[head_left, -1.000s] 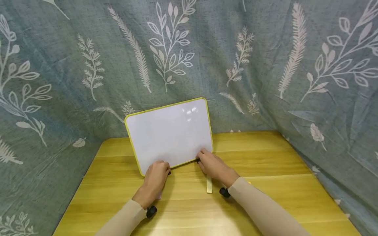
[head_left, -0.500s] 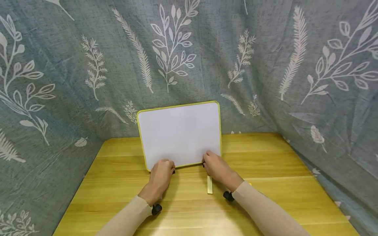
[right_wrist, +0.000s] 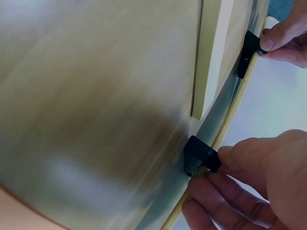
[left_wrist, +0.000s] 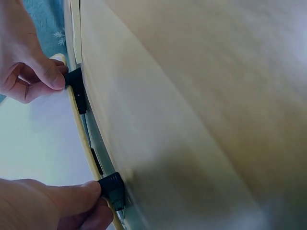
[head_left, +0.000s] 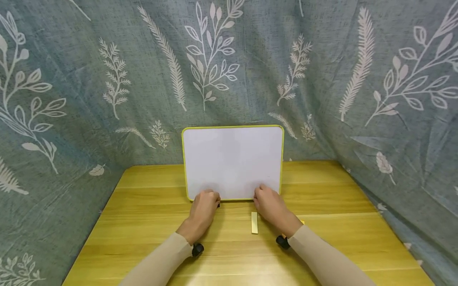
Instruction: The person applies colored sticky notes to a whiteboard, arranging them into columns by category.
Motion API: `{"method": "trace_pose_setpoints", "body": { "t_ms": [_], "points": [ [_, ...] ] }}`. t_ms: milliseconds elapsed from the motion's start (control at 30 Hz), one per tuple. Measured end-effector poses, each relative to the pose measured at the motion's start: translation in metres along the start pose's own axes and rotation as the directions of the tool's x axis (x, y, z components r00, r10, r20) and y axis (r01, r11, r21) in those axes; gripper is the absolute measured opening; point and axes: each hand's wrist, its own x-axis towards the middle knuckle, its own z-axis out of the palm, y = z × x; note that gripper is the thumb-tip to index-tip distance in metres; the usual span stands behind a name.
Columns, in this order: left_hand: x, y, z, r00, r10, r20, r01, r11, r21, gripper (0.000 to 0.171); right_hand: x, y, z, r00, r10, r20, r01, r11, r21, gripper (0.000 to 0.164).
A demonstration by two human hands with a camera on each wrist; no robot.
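Observation:
A whiteboard (head_left: 232, 163) with a yellow frame stands upright near the back of the table, its face toward me. Two small black plastic feet are fitted at its lower edge. At the board's lower left, my left hand (head_left: 203, 210) pinches the left foot (left_wrist: 113, 189) between thumb and fingers. My right hand (head_left: 270, 208) grips the right foot (right_wrist: 199, 155) at the lower right; in the head view the hand hides that foot.
A pale yellow bar (head_left: 254, 222) lies on the wooden table (head_left: 143, 230) between the forearms. Something orange-yellow (head_left: 302, 222) shows partly behind the right wrist. A patterned grey-green curtain (head_left: 250, 99) hangs behind the board and along both sides.
The whiteboard has shifted right and turned from a slant to nearly level, its lower left corner coming up. Both hands have moved right with it.

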Motion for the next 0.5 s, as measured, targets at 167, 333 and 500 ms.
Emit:
{"method": "trace_pose_setpoints", "body": {
  "t_ms": [167,333,500],
  "points": [
    [0.0008,0.0022,0.0028,1.0,0.015,0.002,-0.015,1.0,0.008,0.005,-0.0035,0.0018,-0.002,1.0,0.017,-0.01,-0.017,1.0,-0.002,0.013],
    [-0.0006,0.0032,0.0043,1.0,0.007,0.013,-0.007,1.0,-0.012,0.006,-0.0059,0.0086,0.002,0.996,-0.032,-0.078,0.033,0.999,0.005,0.015],
    [0.0001,0.0016,0.0036,1.0,0.017,0.005,-0.017,1.0,-0.012,0.009,-0.0043,0.0083,0.0032,0.996,-0.037,-0.076,0.036,0.999,-0.008,0.016]
  ]
}}
